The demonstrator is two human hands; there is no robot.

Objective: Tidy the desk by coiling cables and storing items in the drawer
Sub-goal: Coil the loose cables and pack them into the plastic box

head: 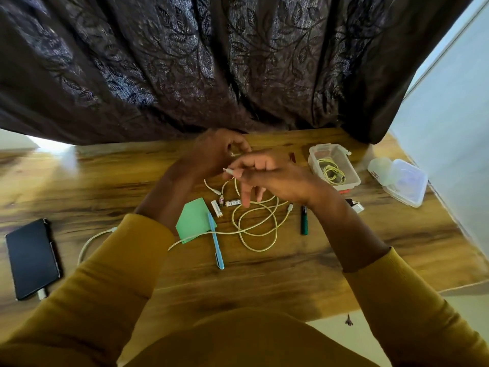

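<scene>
here the right hand [267,178] pinches the plug end of a pale cable [254,221] above the tabletop [264,271], the rest lying in loose loops below. the left hand [211,152] is curled just behind; its grasp cannot be told.

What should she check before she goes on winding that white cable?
1. Cable end held: ok, the right hand pinches the plug of the white cable.
2. Left hand's grip on the cable: cannot tell, fingers curled, view blurred.
3. Cable free of clutter: not ok, it crosses the blue pen and green paper.
4. Box open: ok, one coiled cable inside.
5. Drawer: cannot tell, not in view.
</scene>
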